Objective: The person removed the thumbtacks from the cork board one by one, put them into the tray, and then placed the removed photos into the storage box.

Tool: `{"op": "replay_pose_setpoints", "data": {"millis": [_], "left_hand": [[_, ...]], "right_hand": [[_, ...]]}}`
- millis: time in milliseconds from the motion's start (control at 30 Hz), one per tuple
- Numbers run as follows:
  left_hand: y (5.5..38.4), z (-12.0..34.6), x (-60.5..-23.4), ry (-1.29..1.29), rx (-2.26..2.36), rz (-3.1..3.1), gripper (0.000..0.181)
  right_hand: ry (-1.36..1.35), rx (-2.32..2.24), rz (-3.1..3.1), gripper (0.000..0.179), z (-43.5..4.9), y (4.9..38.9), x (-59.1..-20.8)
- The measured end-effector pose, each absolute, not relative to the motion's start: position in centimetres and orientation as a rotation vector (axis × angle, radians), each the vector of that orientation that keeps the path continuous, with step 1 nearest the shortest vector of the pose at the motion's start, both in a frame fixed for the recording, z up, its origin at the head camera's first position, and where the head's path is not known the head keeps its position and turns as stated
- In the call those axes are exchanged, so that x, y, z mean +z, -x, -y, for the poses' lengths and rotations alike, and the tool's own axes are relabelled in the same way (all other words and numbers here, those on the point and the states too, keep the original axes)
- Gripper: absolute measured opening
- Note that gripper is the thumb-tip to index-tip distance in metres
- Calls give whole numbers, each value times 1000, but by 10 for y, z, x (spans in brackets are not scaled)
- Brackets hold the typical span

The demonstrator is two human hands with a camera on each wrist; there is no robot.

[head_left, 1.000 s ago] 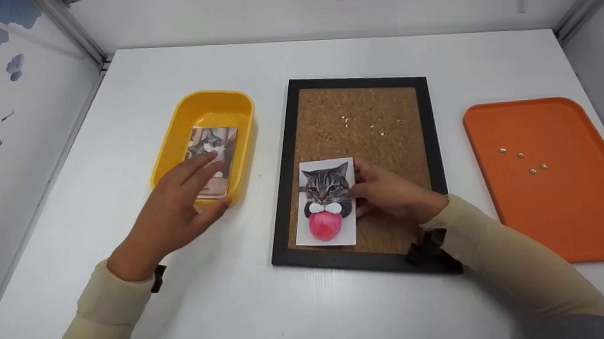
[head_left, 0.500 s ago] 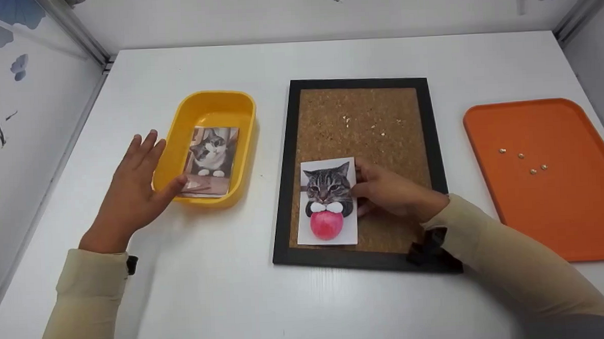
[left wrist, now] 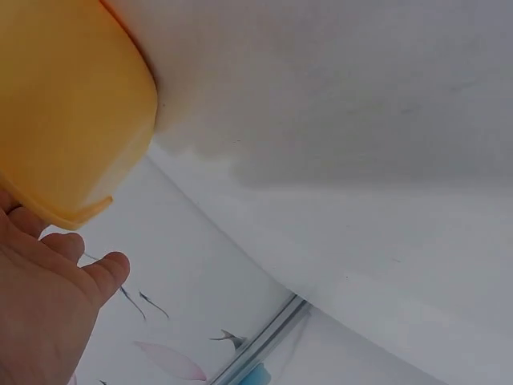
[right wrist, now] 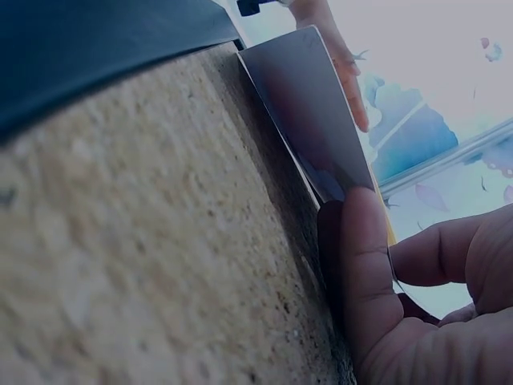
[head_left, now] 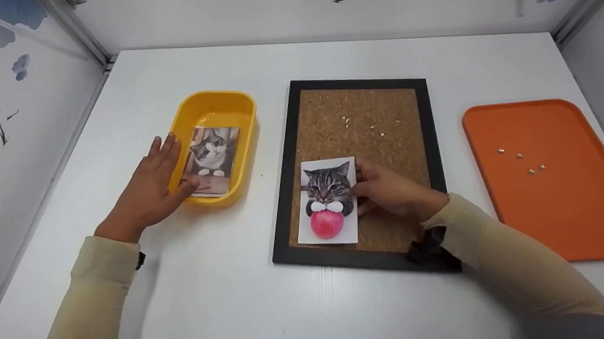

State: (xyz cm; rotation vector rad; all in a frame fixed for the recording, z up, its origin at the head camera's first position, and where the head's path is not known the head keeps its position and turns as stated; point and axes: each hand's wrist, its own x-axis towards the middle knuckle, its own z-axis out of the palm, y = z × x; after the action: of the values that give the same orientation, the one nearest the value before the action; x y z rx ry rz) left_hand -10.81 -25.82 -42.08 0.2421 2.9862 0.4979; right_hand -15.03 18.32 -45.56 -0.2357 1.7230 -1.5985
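My right hand (head_left: 392,191) pinches the right edge of a photo card (head_left: 326,201) showing a tabby cat with a pink ball. The card lies over the lower left of a black-framed cork board (head_left: 360,111). In the right wrist view, thumb and fingers grip the card (right wrist: 309,112) close over the cork (right wrist: 160,233). My left hand (head_left: 150,189), fingers straight, is at the left rim of a yellow bin (head_left: 215,104). Inside that bin lies another cat photo (head_left: 211,160). The left wrist view shows the hand (left wrist: 48,297) beside the bin's outer wall (left wrist: 80,104).
An orange tray (head_left: 564,214) stands on the right with several small metallic pins (head_left: 519,156) on it. More small gold pieces (head_left: 347,120) sit on the upper cork. Patterned wall panels (head_left: 275,12) bound the white table (head_left: 226,295).
My left hand has left its place above the photo in the bin, swung out to the left, then come slightly back to the bin's rim. The right hand keeps holding the card in place.
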Motion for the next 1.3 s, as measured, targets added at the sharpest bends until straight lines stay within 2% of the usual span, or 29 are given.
{"op": "replay_pose_setpoints", "data": {"millis": [267,567,1300], "left_hand": [[111,259,-429,-231,416,-2972,88],[113,264,-435,-358,271,-3041,89],[111,263,-435,-372,6,-3058,88]], "right_hand": [[228,-1590,-1730,51,-184,151,-456],[249,-1595,-1729,56,-183,151,-456],[216,-1577,-1736,56,-182,153,-456]]}}
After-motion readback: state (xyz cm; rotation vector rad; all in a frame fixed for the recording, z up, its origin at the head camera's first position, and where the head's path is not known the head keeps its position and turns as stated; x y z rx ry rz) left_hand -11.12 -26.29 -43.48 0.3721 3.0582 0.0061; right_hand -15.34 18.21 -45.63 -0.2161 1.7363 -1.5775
